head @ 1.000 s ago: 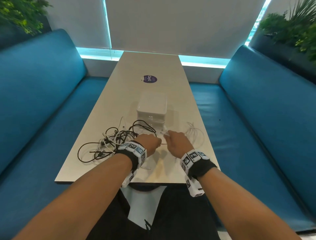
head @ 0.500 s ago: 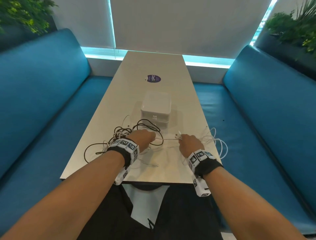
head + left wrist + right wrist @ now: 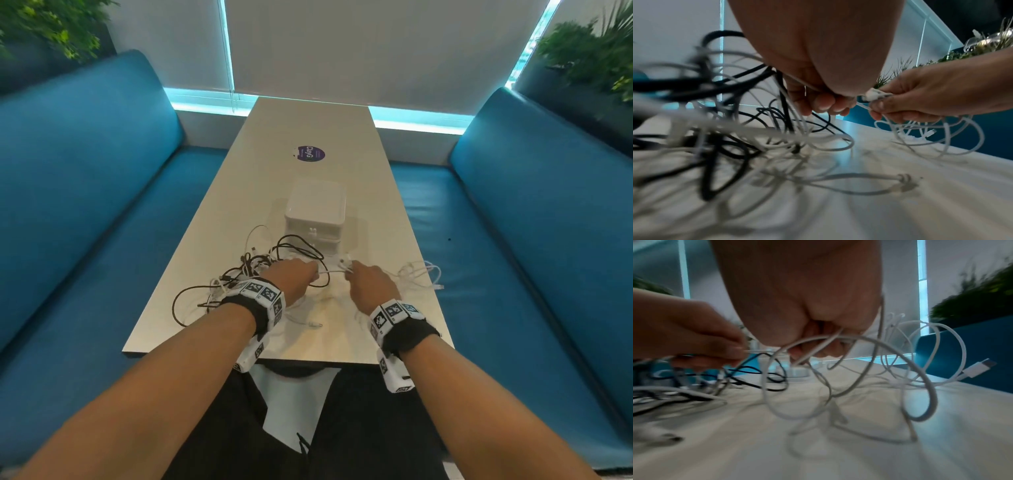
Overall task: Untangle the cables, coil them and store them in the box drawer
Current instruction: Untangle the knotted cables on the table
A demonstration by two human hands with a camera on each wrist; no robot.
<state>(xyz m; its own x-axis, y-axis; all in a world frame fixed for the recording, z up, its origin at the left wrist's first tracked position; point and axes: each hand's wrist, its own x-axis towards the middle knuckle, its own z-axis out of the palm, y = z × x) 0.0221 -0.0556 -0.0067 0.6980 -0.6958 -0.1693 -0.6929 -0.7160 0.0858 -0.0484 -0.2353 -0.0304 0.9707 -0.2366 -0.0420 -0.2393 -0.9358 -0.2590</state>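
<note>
Hands work at the middle of the frame: the left hand (image 3: 294,277) pinches a white cable (image 3: 332,270) beside the dark tangle (image 3: 246,274), and the right hand (image 3: 371,284) grips its plug end plus loose white loops (image 3: 421,274), likely to draw it clear of the knot. The box (image 3: 315,212) sits just above them on the table (image 3: 308,120). Compared with half a second ago, the hands stand closer together.

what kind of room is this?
Likely a cafe or office lounge booth: blue benches flank a long table, planters sit behind them, and a blind covers the window.
</note>
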